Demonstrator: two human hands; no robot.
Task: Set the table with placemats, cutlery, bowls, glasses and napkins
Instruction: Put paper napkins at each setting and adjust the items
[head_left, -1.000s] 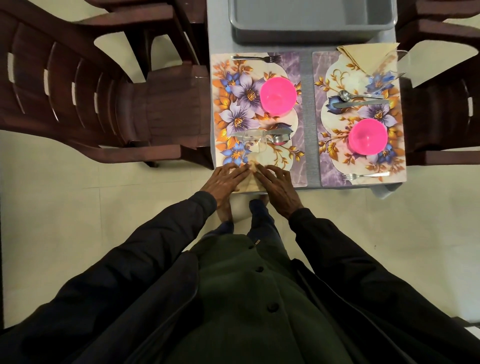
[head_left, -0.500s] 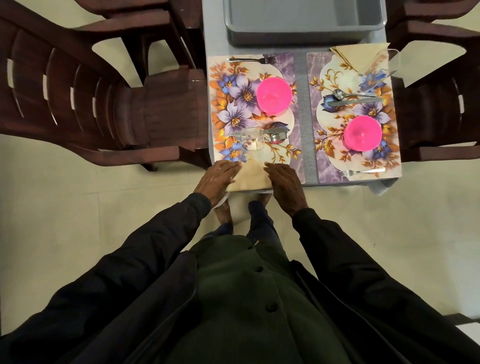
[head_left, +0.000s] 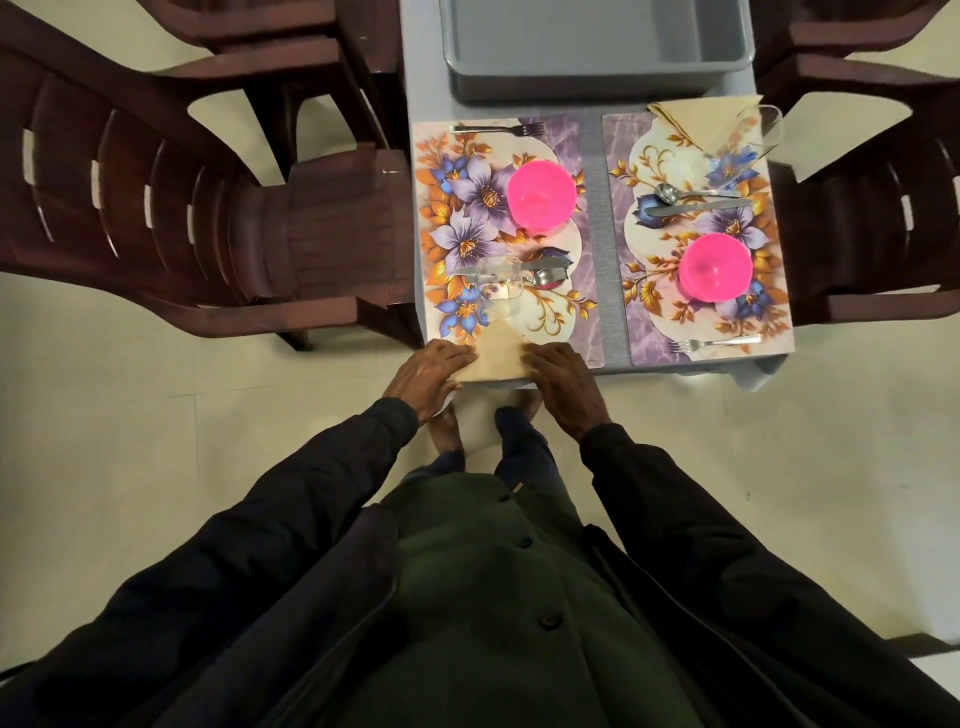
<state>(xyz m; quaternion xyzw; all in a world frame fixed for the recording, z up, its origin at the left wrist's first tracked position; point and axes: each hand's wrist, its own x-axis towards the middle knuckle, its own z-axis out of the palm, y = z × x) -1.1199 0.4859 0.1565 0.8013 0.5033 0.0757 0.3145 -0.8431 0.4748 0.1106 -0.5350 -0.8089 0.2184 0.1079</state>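
Pink bowls, two, both empty: left bowl (head_left: 541, 195), right bowl (head_left: 716, 267), one per mat. Far grey tub (head_left: 597, 52) empty. Left hand (head_left: 429, 375) and right hand (head_left: 563, 383) press flat, grip open, on near napkin (head_left: 496, 353) at worktop edge.

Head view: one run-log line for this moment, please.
left hand: flat on beige folded napkin | right hand: flat on it | place: near edge of left floral placemat

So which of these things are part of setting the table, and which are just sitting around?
Part of the job: two placemats, pink bowls, glasses, forks, spoons, knives, napkins, both hands.

Just there: grey tub, brown chairs.
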